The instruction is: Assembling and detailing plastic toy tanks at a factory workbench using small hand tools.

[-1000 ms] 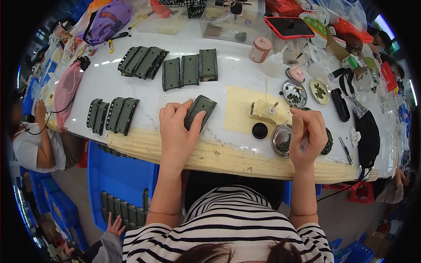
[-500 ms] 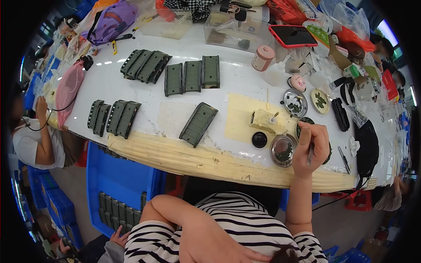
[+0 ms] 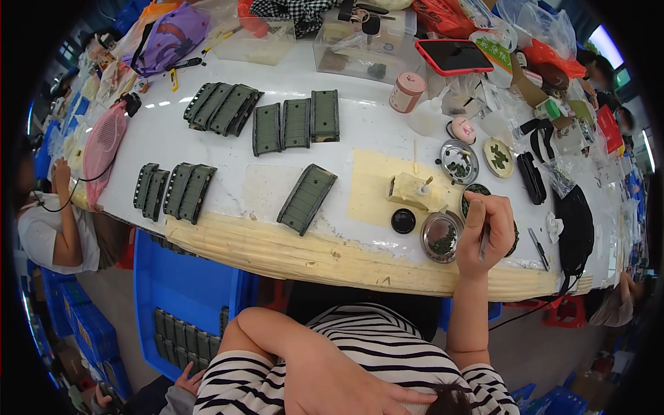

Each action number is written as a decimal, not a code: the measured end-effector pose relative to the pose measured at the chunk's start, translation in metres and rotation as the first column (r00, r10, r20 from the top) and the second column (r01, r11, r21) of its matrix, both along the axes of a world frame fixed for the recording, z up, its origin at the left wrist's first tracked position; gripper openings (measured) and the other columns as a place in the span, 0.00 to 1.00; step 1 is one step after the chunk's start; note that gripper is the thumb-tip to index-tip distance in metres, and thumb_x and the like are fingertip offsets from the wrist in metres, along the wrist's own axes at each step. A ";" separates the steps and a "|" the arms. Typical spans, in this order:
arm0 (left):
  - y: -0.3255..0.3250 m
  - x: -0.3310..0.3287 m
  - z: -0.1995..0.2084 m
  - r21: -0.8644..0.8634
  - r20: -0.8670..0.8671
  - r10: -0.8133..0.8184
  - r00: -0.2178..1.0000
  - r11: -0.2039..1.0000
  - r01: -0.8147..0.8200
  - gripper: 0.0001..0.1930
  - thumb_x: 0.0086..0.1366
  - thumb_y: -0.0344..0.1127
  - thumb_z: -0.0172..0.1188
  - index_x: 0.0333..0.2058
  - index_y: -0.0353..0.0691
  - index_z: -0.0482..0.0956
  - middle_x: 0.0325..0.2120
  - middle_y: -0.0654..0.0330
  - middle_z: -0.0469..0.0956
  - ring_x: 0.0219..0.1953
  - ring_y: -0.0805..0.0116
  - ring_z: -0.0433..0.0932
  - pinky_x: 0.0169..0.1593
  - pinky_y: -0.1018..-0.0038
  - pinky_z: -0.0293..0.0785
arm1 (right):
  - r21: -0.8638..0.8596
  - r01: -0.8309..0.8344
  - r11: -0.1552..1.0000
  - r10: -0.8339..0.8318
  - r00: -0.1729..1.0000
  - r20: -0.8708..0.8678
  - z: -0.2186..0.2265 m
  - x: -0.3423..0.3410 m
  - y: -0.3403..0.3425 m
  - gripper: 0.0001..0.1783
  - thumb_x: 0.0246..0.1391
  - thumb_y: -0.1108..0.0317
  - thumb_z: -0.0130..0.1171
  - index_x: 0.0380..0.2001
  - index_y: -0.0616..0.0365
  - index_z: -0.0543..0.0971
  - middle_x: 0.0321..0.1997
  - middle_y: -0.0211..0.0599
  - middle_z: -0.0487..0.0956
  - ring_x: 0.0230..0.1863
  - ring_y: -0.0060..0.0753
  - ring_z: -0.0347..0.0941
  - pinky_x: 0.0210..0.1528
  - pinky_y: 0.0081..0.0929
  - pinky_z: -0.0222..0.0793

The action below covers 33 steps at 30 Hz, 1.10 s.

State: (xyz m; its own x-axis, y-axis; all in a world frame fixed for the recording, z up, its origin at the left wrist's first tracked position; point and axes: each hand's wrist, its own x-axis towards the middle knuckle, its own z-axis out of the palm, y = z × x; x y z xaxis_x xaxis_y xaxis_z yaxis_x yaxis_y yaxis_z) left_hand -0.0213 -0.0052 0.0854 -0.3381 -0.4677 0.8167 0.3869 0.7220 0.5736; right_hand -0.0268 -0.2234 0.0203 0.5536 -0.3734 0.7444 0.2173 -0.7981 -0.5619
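Observation:
My right hand (image 3: 487,225) is raised over the table's right part, its fingers pinched on a slim metal tool that looks like tweezers (image 3: 483,243). Beside it are a round metal dish (image 3: 427,250) with small dark green pieces and another dark round dish (image 3: 476,188), partly hidden by the fingers. A tape-wrapped block (image 3: 409,191) with a small peg on top stands to its left on a yellow sheet (image 3: 366,181). My left hand (image 3: 346,387) lies across my striped shirt, fingers stretched out, with nothing visible in it; the lower edge cuts it off.
Several green ribbed panels (image 3: 307,199) lie on the table's left and middle. A blue crate (image 3: 181,266) with more panels stands below the edge. A phone (image 3: 453,57), a pink jar (image 3: 407,93) and a black pouch (image 3: 531,178) lie farther off. A co-worker (image 3: 55,225) sits at left.
The whole scene has shifted slightly left in the picture. Both hands keep nearly the same pose, with the right one still pinching the metal tool.

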 end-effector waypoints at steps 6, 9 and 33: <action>0.001 0.007 0.002 0.005 0.046 -0.013 0.999 1.000 0.013 0.29 0.64 0.55 0.54 0.47 0.31 0.77 0.48 0.47 0.73 0.59 0.43 0.64 0.63 0.37 0.37 | 0.009 -0.003 1.000 0.003 1.000 0.011 0.000 0.000 -0.002 0.03 0.52 0.78 0.60 0.30 0.61 0.82 0.25 0.30 0.72 0.17 0.13 0.55 0.20 0.14 0.51; 0.001 0.008 -0.001 0.005 0.063 -0.007 0.998 1.000 0.007 0.28 0.64 0.55 0.54 0.47 0.31 0.77 0.47 0.47 0.73 0.59 0.44 0.65 0.64 0.38 0.36 | 0.002 -0.003 1.000 0.003 1.000 0.012 0.002 -0.001 -0.002 0.03 0.52 0.78 0.61 0.30 0.62 0.82 0.25 0.30 0.72 0.17 0.13 0.56 0.20 0.15 0.51; 0.082 0.207 -0.073 -0.089 0.809 0.305 -0.503 -0.781 -0.618 0.20 0.61 0.32 0.59 0.52 0.34 0.70 0.23 0.53 0.79 0.28 0.54 0.79 0.36 0.64 0.73 | -0.002 -0.012 1.000 0.012 1.000 0.010 0.003 -0.004 0.001 0.04 0.54 0.78 0.57 0.29 0.63 0.81 0.24 0.31 0.71 0.20 0.17 0.60 0.21 0.16 0.52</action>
State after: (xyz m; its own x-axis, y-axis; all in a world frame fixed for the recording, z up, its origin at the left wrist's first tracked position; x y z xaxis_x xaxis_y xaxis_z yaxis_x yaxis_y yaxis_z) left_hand 0.1860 0.0770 0.0126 0.9527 -0.1825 0.2428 -0.2936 -0.7585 0.5818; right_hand -0.0309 -0.2228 0.0237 0.5508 -0.3652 0.7505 0.2327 -0.7963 -0.5583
